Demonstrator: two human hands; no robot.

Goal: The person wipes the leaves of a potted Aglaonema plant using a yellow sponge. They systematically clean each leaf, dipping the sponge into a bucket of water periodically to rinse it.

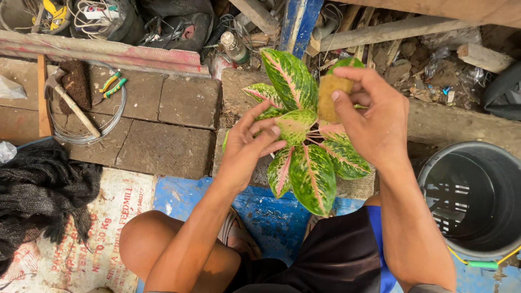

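A small plant [304, 157] with green leaves marked pink and cream stands between my two hands. My left hand [247, 146] rests its fingers on a leaf at the plant's left side, holding it. My right hand [372, 116] is raised over the plant and pinches a brownish-yellow spongy block [331, 97] between thumb and fingers, just above the leaves. My bare knees and dark shorts show at the bottom of the view.
A black bucket [475, 198] stands at the right. A hammer [70, 103], a coil of wire [89, 133] and green-handled pliers [113, 85] lie on bricks at the left. Black netting [38, 190] and a printed sack [103, 228] lie lower left. Wood and rubble lie behind.
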